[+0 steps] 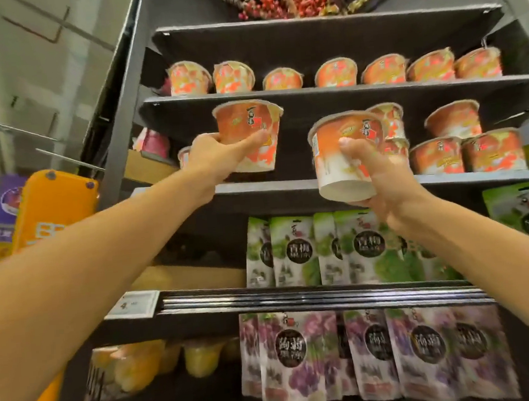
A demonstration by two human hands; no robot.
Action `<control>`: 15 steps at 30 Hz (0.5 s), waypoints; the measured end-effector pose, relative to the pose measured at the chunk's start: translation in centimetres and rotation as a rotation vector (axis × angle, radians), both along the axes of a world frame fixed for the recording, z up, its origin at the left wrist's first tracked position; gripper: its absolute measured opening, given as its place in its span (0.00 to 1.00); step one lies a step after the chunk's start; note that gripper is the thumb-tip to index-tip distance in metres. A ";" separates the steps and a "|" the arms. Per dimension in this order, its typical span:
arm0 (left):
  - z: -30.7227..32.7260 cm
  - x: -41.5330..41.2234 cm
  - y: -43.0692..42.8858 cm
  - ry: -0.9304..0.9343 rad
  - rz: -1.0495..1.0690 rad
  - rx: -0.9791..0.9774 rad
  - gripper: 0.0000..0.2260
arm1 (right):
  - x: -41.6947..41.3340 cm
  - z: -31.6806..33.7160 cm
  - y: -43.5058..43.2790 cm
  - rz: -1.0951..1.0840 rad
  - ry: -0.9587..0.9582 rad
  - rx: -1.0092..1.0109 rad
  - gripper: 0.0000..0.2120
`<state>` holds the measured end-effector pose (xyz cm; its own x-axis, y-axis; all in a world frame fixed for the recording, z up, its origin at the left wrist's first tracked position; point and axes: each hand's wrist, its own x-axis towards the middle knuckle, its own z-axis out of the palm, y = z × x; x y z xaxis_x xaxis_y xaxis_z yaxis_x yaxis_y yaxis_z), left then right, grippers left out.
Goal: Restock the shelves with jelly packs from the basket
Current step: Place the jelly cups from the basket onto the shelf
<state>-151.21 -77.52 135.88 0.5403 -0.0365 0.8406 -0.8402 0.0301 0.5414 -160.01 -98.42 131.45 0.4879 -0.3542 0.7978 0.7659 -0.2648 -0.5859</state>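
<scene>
Seven orange jelly cups stand on the top row, six on the middle row, one in the left hand, one in the right hand. At centre frame, at least five green pouches; at the bottom, about five purple pouches

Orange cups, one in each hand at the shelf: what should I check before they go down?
1. Left hand grip on left cup: ok, fingers wrapped round it, cup upright.
2. Right hand grip on right cup: ok, thumb across its front.
3. Right cup level: not ok, tilted, base showing.
4. Room on middle shelf: ok, a dark gap shows between the held cups.
5. Clearance from stacked cups: cannot tell, the right cup overlaps them.
</scene>
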 end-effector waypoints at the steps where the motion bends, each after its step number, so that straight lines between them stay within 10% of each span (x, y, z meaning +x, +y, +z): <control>1: 1.1 0.7 -0.2 -0.004 0.008 -0.002 0.30 | 0.3 0.7 0.0 -0.023 -0.010 -0.008 0.48; 15: 5.1 10.1 -3.7 0.124 0.187 0.153 0.40 | 5.7 5.7 -1.4 -0.357 0.057 -0.131 0.30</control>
